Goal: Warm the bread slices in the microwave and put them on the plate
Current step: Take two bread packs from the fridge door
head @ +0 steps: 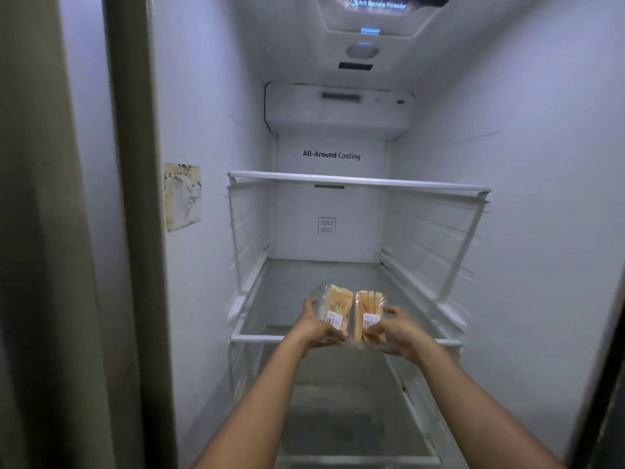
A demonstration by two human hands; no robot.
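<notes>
while both arms reach into the open white fridge (541,198), the left hand (316,328) curls its fingers round a clear plastic pack of pale bread slices (334,308) and the right hand (394,333) grips a second clear pack (368,314) — side by side, touching, over the glass shelf's white front rail (257,338).

A dim, cool bluish-white light fills the fridge compartment (541,164), and a small blue lamp (370,30) glows at its top. The lower shelves (338,418) fade to grey, and the door frame (135,231) at the left lies in dark shadow. The wide lens bows the frame and the compartment's sides outward. Motion blur smears the shelf rails (436,231). Small glints sit on the wrap of the left bread pack (333,306) and right bread pack (370,311), gripped by a softly blurred left hand (316,328) and right hand (397,333).
</notes>
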